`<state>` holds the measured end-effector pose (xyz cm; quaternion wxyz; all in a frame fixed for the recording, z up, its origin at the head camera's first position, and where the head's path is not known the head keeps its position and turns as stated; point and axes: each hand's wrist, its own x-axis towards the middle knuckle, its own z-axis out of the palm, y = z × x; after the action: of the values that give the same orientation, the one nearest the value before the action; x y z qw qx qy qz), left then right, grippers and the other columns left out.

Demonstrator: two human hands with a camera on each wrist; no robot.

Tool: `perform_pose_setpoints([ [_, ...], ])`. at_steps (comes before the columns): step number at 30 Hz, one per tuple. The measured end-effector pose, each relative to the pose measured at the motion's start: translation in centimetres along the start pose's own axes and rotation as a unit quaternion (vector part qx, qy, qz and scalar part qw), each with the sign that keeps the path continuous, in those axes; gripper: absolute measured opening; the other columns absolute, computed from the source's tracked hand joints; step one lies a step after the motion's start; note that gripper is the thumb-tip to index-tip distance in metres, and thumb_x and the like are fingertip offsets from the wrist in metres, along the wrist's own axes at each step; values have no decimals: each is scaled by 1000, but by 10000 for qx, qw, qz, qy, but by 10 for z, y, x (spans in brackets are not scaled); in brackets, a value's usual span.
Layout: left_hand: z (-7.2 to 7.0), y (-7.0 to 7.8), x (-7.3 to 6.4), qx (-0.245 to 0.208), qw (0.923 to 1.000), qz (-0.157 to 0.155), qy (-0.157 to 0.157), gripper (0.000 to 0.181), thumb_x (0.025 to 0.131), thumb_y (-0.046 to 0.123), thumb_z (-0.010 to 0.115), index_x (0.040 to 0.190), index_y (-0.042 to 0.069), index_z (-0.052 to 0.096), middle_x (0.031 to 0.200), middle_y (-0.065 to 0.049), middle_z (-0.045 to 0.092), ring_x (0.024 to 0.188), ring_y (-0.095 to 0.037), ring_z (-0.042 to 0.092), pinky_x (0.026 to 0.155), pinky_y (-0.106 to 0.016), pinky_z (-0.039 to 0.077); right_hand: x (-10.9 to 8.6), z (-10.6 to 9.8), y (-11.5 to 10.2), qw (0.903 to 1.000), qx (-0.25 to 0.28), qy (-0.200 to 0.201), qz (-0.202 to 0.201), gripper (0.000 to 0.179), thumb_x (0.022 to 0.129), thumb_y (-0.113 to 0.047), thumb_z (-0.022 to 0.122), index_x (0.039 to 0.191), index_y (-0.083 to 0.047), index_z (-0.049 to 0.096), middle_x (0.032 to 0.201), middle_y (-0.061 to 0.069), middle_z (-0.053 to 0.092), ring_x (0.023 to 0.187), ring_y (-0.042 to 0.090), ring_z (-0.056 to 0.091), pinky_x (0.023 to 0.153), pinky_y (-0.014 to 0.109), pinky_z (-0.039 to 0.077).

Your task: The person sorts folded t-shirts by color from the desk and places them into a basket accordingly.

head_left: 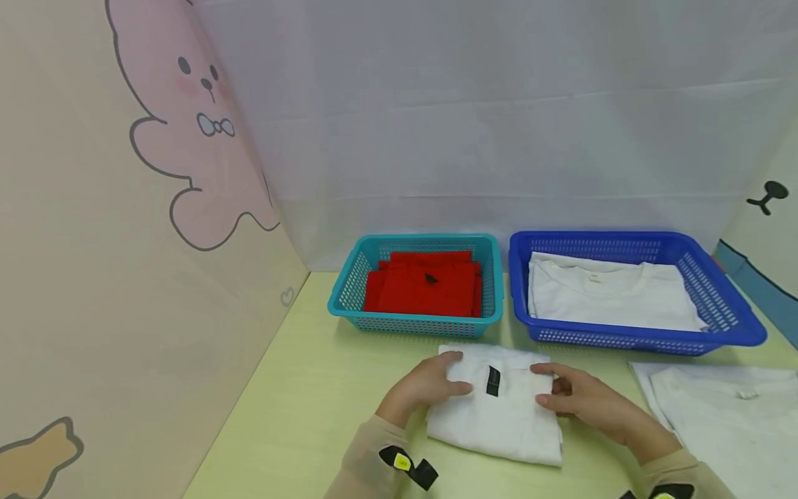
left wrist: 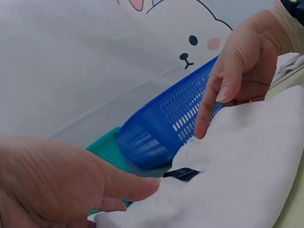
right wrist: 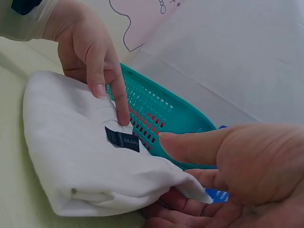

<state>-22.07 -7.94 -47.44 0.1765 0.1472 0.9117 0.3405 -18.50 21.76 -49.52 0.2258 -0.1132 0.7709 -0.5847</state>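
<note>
A folded white T-shirt [head_left: 499, 423] lies on the table in front of me, its black neck label [head_left: 493, 381] showing near the collar. My left hand [head_left: 430, 384] holds its left side, thumb and index finger over the top and the other fingers tucked at the edge. On the opposite side, my right hand [head_left: 582, 398] holds the right edge. In the right wrist view its fingers [right wrist: 185, 204] curl under the cloth and the thumb sits above. The left wrist view shows the right index finger stretched to the collar.
Behind the T-shirt stands a teal basket [head_left: 411, 324] of folded red clothes [head_left: 430, 291]. Beside it, a blue basket [head_left: 636, 339] holds folded white T-shirts [head_left: 611, 298]. More white T-shirts [head_left: 729, 416] lie flat on the table's right. Printed cloth walls [head_left: 467, 138] enclose the back and sides.
</note>
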Motion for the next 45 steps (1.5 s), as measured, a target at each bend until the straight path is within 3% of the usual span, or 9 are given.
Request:
perform_pose_setpoints([
  [8,2,-6,4,-863,9962,-8,-113,64,78,10,77,137,15,52,133,-4,54,114,-23,50,93,-39,47,3,4,3,9962,853,-106,152,71,93,-18,64,148,3,24,114,20,52,99,27,55,82,36,50],
  [11,4,-10,5,-1882,9811,-293,-342,65,78,3,76,136,22,53,123,-5,55,98,-24,57,73,-41,54,3,6,6,9940,1070,-188,131,69,94,-17,64,147,4,25,116,20,55,101,27,58,85,36,50],
  [15,4,-11,6,-2990,9508,-526,-623,62,80,-2,73,133,24,54,109,-7,56,79,-26,64,57,-44,56,4,6,7,9935,1123,-100,182,65,93,-17,64,145,2,32,109,17,57,98,26,57,83,35,50],
  [17,4,-11,6,-3084,9476,-489,-676,58,81,-3,72,131,23,55,108,-7,57,79,-25,64,59,-44,56,5,6,8,9933,1137,-1,225,63,93,-19,64,145,2,33,109,16,57,98,26,57,83,35,50],
  [24,0,-10,4,-2669,9627,-121,-425,51,80,-8,70,123,18,60,111,-4,55,88,-22,59,72,-38,54,5,9,5,9920,1123,532,209,61,91,-20,68,140,2,40,134,24,38,103,25,55,84,36,50],
  [28,-9,-5,-2,-2602,9643,55,-481,47,81,-7,69,118,19,61,108,-5,57,87,-21,60,73,-37,54,-1,6,-3,9922,1136,520,28,58,90,-17,68,137,3,41,132,26,39,102,25,56,83,37,52],
  [38,-38,21,-27,-2913,9514,662,-754,45,86,1,69,124,21,58,111,-7,59,91,-21,64,73,-37,56,-27,-5,-43,9903,1318,88,-441,44,95,-11,61,134,-6,43,117,15,55,98,25,62,79,43,55],
  [41,-42,27,-33,-3097,9447,846,-676,48,86,1,70,127,22,58,115,-7,58,94,-21,64,74,-38,57,-33,-8,-50,9898,1263,214,-616,41,95,-10,60,134,-10,47,115,11,58,95,24,64,76,43,56],
  [45,-43,32,-35,-3515,9271,1203,-497,52,86,0,69,132,20,55,119,-10,57,99,-24,64,77,-41,56,-39,-9,-55,9856,1222,658,-971,41,95,-6,58,135,-11,48,116,6,58,94,20,65,71,41,57],
])
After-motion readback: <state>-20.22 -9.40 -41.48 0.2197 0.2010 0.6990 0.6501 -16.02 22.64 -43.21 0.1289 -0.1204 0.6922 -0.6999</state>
